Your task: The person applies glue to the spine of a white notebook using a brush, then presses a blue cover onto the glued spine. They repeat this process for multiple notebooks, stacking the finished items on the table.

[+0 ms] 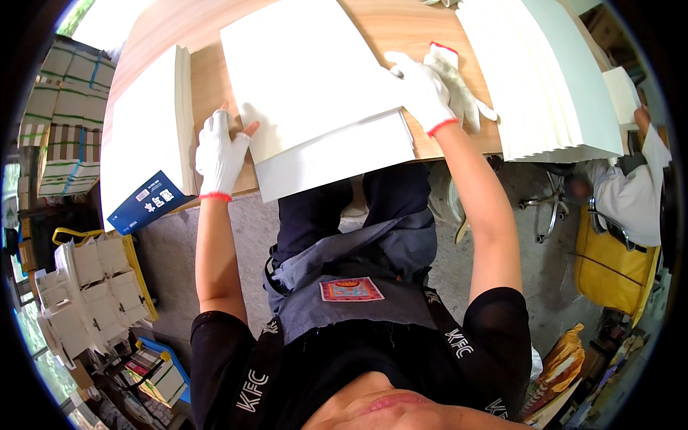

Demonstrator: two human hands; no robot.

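Note:
A large white sheet or thin stack of paper [301, 79] lies in front of me on the table. A greyer sheet [337, 163] sticks out beneath its near edge. My left hand [223, 154], in a white knit glove with a red cuff and bare thumb tip, is beside the paper's left edge, fingers apart and seemingly empty. My right hand [424, 89], gloved alike, rests at the paper's right edge with its fingers stretched out. Just right of it lies a loose white glove [459, 82], partly hidden by that hand.
A thick paper stack [147, 118] stands at the left, with a dark blue printed cover [148, 203] at its near end. Several paper bundles [519, 79] fill the right side of the wooden table [193, 25]. Strapped stacks [72, 154] stand far left; another person [631, 193] is at right.

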